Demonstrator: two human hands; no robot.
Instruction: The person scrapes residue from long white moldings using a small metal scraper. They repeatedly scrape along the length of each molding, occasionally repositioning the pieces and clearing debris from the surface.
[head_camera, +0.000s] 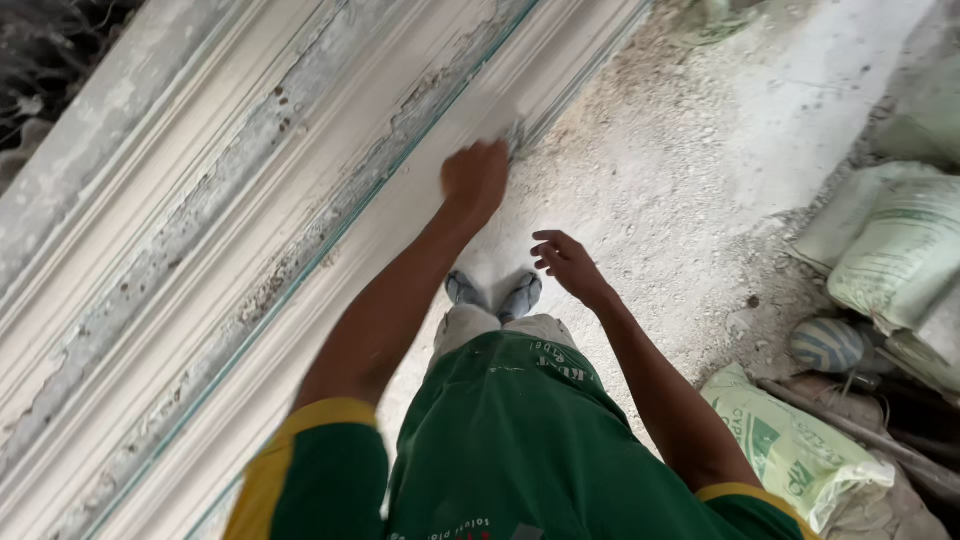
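Head view, your left hand closed on a blurred small tool against the white moulded wall, your right hand open and empty above the dusty floor, sacks at the floor's right edge.

Soft daylight, slight motion blur

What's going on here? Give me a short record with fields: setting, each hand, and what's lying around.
setting: dusty floor beside a long pale moulded wall with flaking paint
left hand: closed on a small grey tool, blurred, pressed to the moulding's lower edge
right hand: open, holding nothing, fingers curled in the air
feet: grey shoes on the floor
nearby: pale sacks and a green-printed bag to the right
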